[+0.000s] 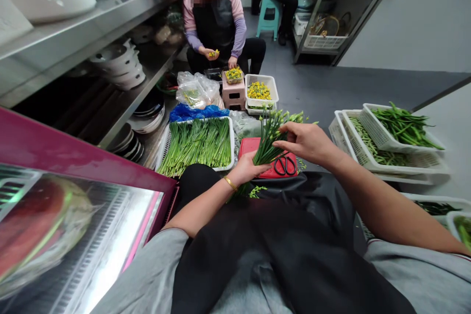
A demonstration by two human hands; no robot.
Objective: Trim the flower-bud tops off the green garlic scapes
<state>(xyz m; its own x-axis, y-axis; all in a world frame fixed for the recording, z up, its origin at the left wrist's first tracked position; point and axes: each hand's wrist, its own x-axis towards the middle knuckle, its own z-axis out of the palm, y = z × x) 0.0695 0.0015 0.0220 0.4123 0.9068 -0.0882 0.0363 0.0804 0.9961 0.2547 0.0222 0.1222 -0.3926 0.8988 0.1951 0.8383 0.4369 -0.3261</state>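
A bunch of green flowering chives stands tilted in my left hand, whose fingers are wrapped round the stems. My right hand reaches in from the right, its curled thumb and fingers at the budded tops of the same bunch. Below the hands is a red board or lid with black-handled scissors lying on it. Some loose buds rest on my dark apron under the left hand. Left of the bunch, a white basket holds many cut chive stems.
Stacked white baskets of green beans or peppers stand at right. Ahead, a co-worker handles yellow flowers beside a pink stool and a white basket. Metal shelving and a pink-framed glass case bound the left side.
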